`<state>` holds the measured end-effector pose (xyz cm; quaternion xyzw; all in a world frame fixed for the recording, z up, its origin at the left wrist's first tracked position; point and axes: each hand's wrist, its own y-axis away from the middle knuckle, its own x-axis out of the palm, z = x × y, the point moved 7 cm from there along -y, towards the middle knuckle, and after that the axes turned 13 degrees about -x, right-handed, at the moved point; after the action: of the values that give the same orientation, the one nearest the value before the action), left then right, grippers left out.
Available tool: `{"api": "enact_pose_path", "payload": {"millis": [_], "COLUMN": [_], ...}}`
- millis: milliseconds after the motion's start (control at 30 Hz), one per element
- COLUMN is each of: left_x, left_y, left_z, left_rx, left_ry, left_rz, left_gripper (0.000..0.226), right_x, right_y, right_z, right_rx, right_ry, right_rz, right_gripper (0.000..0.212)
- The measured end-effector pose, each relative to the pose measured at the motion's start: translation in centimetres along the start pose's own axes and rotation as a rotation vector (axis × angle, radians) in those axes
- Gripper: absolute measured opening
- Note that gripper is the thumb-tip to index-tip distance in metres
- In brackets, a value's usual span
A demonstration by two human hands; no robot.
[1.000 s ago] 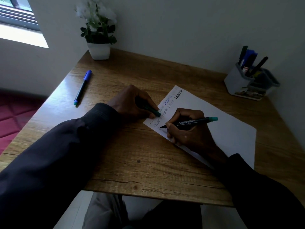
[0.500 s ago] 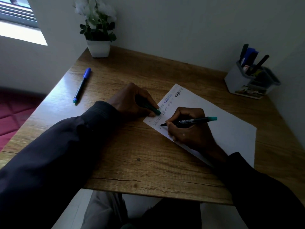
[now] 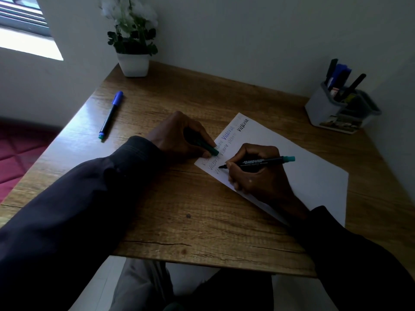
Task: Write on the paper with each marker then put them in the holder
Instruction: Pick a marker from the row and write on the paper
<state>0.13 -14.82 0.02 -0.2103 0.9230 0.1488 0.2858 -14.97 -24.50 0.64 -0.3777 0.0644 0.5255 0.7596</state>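
Note:
A white paper (image 3: 303, 167) lies angled on the wooden desk, with several handwritten words near its left edge. My right hand (image 3: 256, 173) grips a black marker with a teal end (image 3: 262, 162), its tip on the paper's lower left part. My left hand (image 3: 179, 138) rests at the paper's left edge and holds the marker's green cap (image 3: 205, 147). A capped blue marker (image 3: 111, 115) lies on the desk at the left. The grey holder (image 3: 325, 108) stands at the back right with several markers in it.
A white pot with a flowering plant (image 3: 132, 46) stands at the back left corner of the desk (image 3: 202, 221). Walls close the back and right sides. The desk's left edge drops to a red floor.
The marker tip has shifted slightly along the lower line of writing. My left hand stays in place with the cap.

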Motion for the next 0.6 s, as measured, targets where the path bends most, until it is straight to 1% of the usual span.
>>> {"api": "enact_pose_path", "payload": {"millis": [67,200,233,333,367,500,600], "left_x": [0.0,-0.1,-0.1,0.0,0.0,0.0,0.0], "left_y": [0.0,0.0,-0.1,-0.1,-0.1,-0.1,-0.1], "left_z": [-0.1,0.1,0.1,0.1,0.1,0.2,0.2], "left_rx": [0.004,-0.009,-0.007,0.006,0.002,-0.006,-0.013], "left_ry": [-0.003,0.004,0.007,-0.008,-0.012,0.0,0.009], "left_rz": [-0.001,-0.011,-0.011,-0.009,-0.009,-0.006,-0.003], "left_gripper": [0.02,0.02,0.02,0.02,0.021,0.021,0.02], "right_x": [0.0,-0.3,-0.2,0.2,0.3,-0.1,-0.3], "right_y": [0.0,0.2,0.3,0.7,0.7,0.0,0.0], "right_z": [-0.1,-0.5,-0.6,-1.5,-1.5,-0.4,-0.3], "right_rx": [0.014,0.103,0.114,0.24,0.241,0.085,0.088], "right_ry": [0.002,0.039,0.021,-0.073,-0.099,-0.043,-0.006], "right_rz": [0.0,-0.01,-0.013,-0.023,-0.018,-0.02,-0.03], "right_gripper": [0.009,0.01,0.01,0.015,0.016,0.01,0.011]}}
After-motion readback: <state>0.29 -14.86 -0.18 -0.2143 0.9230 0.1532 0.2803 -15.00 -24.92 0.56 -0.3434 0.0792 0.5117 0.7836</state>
